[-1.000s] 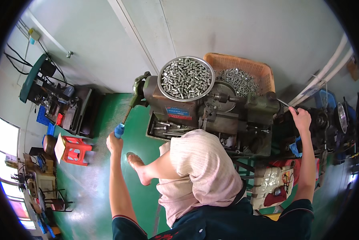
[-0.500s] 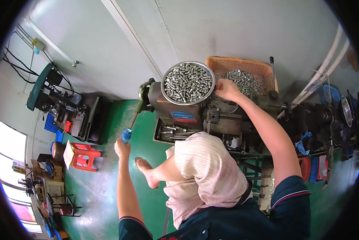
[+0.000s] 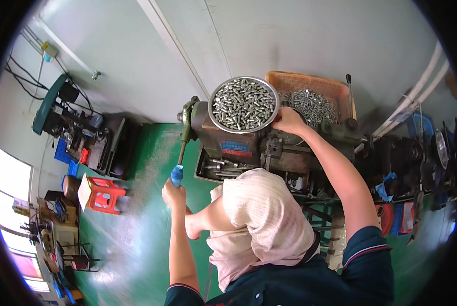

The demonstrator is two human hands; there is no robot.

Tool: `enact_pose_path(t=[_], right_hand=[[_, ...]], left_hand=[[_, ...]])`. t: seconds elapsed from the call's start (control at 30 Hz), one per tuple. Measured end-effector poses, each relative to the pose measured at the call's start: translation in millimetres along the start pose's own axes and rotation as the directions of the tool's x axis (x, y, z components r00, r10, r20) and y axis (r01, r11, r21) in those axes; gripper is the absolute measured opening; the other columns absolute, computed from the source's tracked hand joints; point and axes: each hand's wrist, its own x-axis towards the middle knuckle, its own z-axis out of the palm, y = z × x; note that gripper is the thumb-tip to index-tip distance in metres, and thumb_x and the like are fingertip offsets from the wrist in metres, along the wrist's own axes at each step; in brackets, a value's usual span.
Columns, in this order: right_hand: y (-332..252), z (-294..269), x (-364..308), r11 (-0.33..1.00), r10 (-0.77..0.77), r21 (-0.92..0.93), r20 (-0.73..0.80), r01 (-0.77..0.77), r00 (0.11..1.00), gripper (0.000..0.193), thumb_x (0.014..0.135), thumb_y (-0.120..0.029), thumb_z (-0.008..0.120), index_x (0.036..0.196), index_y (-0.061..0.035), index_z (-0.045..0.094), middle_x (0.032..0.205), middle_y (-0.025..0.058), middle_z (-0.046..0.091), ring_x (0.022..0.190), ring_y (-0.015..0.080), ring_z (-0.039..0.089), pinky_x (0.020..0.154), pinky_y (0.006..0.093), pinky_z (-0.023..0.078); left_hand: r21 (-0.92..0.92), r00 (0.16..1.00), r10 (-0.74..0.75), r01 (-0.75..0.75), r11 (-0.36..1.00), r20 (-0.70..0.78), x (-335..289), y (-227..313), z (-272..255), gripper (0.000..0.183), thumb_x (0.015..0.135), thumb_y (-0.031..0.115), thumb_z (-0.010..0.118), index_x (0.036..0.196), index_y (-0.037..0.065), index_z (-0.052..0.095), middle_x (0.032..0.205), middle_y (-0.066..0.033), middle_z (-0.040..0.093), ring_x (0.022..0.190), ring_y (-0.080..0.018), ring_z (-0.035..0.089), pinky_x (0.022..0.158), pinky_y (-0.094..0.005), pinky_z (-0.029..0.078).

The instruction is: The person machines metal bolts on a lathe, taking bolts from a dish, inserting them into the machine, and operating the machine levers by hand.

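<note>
My left hand (image 3: pixel 174 194) is closed round the lower end of a lever (image 3: pixel 182 152), just below its blue-wrapped grip (image 3: pixel 177 175). The lever joins the left end of a small lathe-like machine (image 3: pixel 213 133). Beside the right rim of a round metal bowl (image 3: pixel 211 116), my right hand (image 3: pixel 289 121) is closed low over the machine, its fingertips partly hidden. Whatever those fingers pinch cannot be made out. Small shiny metal pins (image 3: pixel 242 104) fill the bowl, which rests on top of the machine.
An orange plastic basket (image 3: pixel 310 79) with more small metal parts stands behind my right hand. Loose tools lie in a tray (image 3: pixel 220 168) under the machine. To the left are a red stool (image 3: pixel 106 196) and a green-topped drill press (image 3: pixel 49 109). Dark machinery (image 3: pixel 404 153) stands at right.
The lever and my left hand have swung right and slightly toward me. My right hand stays beside the bowl, its fingers shifted slightly lower.
</note>
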Motion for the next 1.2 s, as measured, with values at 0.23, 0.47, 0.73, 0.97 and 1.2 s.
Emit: enact_pose_path(t=[0.23, 0.47, 0.73, 0.97, 1.2], right_hand=[[-4, -28, 0, 0.954, 0.030, -0.296, -0.088, -0.055, 0.996, 0.011, 0.056, -0.013, 0.060, 0.065, -0.0053, 0.059, 0.064, 0.0097, 0.058, 0.063, 0.0227, 0.056, 0.062, 0.0327, 0.043], [-74, -50, -6, 0.876, -0.467, -0.365, -0.481, 0.315, 0.742, 0.006, 0.060, -0.012, 0.062, 0.060, -0.0092, 0.056, 0.059, 0.0012, 0.055, 0.067, 0.0196, 0.051, 0.063, 0.0316, 0.041], [-115, -30, -1, 0.920, -0.245, -0.344, -0.139, 0.186, 0.959, 0.014, 0.059, -0.024, 0.065, 0.058, -0.0107, 0.060, 0.059, 0.0028, 0.058, 0.076, 0.0188, 0.052, 0.065, 0.0335, 0.041], [-108, -38, 10, 0.986, -0.139, -0.088, 0.032, 0.141, 0.990, 0.018, 0.061, -0.024, 0.066, 0.064, -0.0070, 0.061, 0.066, 0.0073, 0.061, 0.066, 0.0183, 0.057, 0.061, 0.0308, 0.043], [-61, -80, 13, 0.984, -0.017, 0.172, -0.145, 0.042, 0.989, 0.015, 0.058, -0.016, 0.064, 0.063, -0.0022, 0.058, 0.062, 0.0073, 0.059, 0.060, 0.0135, 0.056, 0.058, 0.0265, 0.044]], left_hand=[[-0.020, 0.999, -0.029, 0.030, 0.999, 0.040, 0, -5, 2, 0.020, 0.064, 0.006, 0.051, 0.083, 0.006, 0.058, 0.073, -0.0192, 0.057, 0.072, -0.0366, 0.055, 0.064, -0.0422, 0.043], [-0.056, 0.999, 0.010, -0.008, 0.998, 0.034, 0, -3, 2, 0.021, 0.064, 0.005, 0.050, 0.083, 0.005, 0.058, 0.073, -0.0195, 0.057, 0.072, -0.0366, 0.055, 0.064, -0.0414, 0.044], [-0.044, 0.999, 0.010, -0.008, 0.999, 0.036, 0, -2, 2, 0.021, 0.064, 0.004, 0.050, 0.083, 0.005, 0.058, 0.073, -0.0197, 0.057, 0.071, -0.0368, 0.055, 0.063, -0.0416, 0.044], [-0.108, 1.000, -0.006, 0.007, 0.994, 0.004, -1, -1, 0, 0.018, 0.061, 0.003, 0.048, 0.076, 0.003, 0.057, 0.070, -0.0216, 0.056, 0.072, -0.0387, 0.053, 0.064, -0.0431, 0.042], [-0.088, 1.000, 0.001, 0.001, 0.996, 0.021, 0, -1, 2, 0.020, 0.062, 0.004, 0.049, 0.080, 0.005, 0.058, 0.072, -0.0208, 0.057, 0.072, -0.0379, 0.054, 0.064, -0.0432, 0.043]])
